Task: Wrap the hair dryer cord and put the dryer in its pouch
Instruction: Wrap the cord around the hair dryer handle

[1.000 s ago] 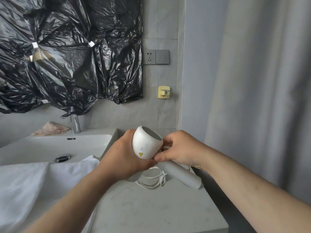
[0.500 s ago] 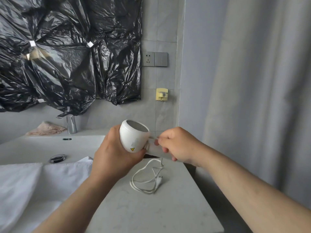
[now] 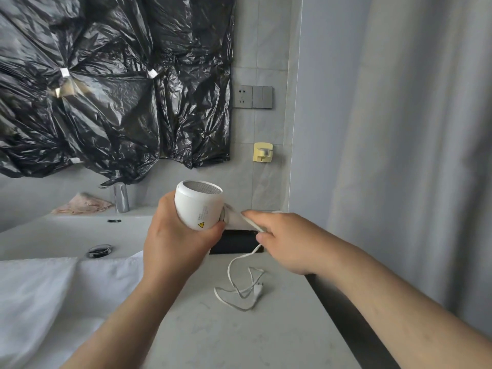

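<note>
Just below dryer point(image 3: 198, 206), cord point(image 3: 228, 272) trails onto grey counter point(image 3: 239, 342); sink point(image 3: 66, 233) left; curtain point(image 3: 412, 155) right.

White rounded plastic hair dryer point(image 3: 198, 209): held clear above the grey marbled bench point(image 3: 266, 336), its body gripped by the left hand point(image 3: 175, 243). Mesh grille faces up; a yellow warning triangle sits on the lower side. The handle points right, mostly hidden by the right hand point(image 3: 290, 241). Thin white cord point(image 3: 231, 265): unwrapped, pinched by the right fingers point(image 3: 255, 217), dropping to the bench in loose loops, plug point(image 3: 257, 288) lying flat.
</note>
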Demonstrator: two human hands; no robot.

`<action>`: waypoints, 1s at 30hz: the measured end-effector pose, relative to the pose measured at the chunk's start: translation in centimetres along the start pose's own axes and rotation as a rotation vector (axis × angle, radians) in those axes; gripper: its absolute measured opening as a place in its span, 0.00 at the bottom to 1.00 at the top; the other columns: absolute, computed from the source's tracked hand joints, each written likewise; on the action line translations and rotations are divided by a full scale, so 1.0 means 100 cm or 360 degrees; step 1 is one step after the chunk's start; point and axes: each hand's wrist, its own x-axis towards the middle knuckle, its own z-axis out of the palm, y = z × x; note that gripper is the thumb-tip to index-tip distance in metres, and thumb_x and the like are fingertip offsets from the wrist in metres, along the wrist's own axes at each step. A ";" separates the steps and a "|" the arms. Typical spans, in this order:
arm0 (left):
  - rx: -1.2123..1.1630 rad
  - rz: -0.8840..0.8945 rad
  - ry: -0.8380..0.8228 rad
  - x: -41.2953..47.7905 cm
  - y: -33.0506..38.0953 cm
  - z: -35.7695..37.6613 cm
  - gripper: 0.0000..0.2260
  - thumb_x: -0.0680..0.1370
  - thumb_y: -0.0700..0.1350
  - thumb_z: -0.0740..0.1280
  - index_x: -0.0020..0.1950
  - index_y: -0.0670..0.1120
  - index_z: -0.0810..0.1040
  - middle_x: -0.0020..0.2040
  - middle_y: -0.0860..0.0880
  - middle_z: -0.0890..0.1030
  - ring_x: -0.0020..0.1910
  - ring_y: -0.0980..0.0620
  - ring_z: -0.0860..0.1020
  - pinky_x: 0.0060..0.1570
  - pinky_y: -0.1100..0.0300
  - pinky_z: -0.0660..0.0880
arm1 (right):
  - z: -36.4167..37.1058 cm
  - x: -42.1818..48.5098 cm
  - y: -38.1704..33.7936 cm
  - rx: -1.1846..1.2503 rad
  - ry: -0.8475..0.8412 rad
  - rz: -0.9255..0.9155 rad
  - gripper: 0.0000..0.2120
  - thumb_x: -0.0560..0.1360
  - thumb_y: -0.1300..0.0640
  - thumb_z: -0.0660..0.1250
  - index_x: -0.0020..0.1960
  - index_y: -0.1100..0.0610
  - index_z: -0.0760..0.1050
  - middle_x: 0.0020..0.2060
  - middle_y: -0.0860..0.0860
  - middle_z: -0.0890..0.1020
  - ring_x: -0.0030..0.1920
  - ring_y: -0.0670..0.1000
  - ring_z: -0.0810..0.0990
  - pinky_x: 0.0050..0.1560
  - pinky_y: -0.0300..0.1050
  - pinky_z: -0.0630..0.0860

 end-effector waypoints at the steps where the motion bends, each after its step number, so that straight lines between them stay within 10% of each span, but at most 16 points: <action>1: -0.0003 -0.0010 0.0004 0.002 0.000 -0.001 0.28 0.63 0.51 0.80 0.58 0.54 0.71 0.50 0.56 0.78 0.49 0.50 0.77 0.47 0.52 0.75 | 0.001 -0.001 -0.002 -0.0046 -0.0023 -0.0008 0.13 0.80 0.55 0.56 0.64 0.45 0.66 0.51 0.55 0.79 0.45 0.58 0.79 0.46 0.56 0.79; 5: -0.0023 -0.0022 0.0046 0.007 0.001 -0.006 0.26 0.63 0.51 0.80 0.55 0.55 0.70 0.46 0.60 0.76 0.47 0.49 0.77 0.45 0.53 0.73 | 0.003 -0.001 -0.003 -0.0175 -0.0063 -0.0003 0.03 0.81 0.54 0.57 0.53 0.52 0.67 0.43 0.50 0.75 0.35 0.48 0.71 0.32 0.46 0.68; 17: -0.0164 -0.0079 0.0154 0.019 0.004 -0.016 0.27 0.63 0.51 0.80 0.57 0.51 0.72 0.47 0.58 0.77 0.46 0.54 0.78 0.42 0.55 0.73 | 0.003 0.000 0.003 -0.0097 0.0177 -0.0132 0.17 0.82 0.47 0.53 0.38 0.54 0.63 0.28 0.49 0.68 0.30 0.51 0.66 0.31 0.48 0.63; 24: -0.0336 -0.0162 0.0125 0.009 0.005 -0.009 0.24 0.63 0.48 0.81 0.53 0.51 0.73 0.43 0.54 0.79 0.40 0.58 0.78 0.36 0.58 0.71 | 0.033 -0.005 -0.020 0.0206 0.0270 -0.0350 0.15 0.80 0.47 0.54 0.51 0.56 0.74 0.44 0.48 0.80 0.44 0.51 0.78 0.47 0.53 0.76; 30: -0.0473 -0.0211 0.0116 0.012 0.004 -0.009 0.25 0.57 0.55 0.77 0.50 0.50 0.75 0.42 0.49 0.82 0.40 0.50 0.81 0.36 0.51 0.79 | 0.042 -0.005 -0.028 0.0344 0.0562 -0.0426 0.08 0.79 0.51 0.53 0.52 0.40 0.68 0.30 0.41 0.69 0.33 0.43 0.67 0.36 0.42 0.64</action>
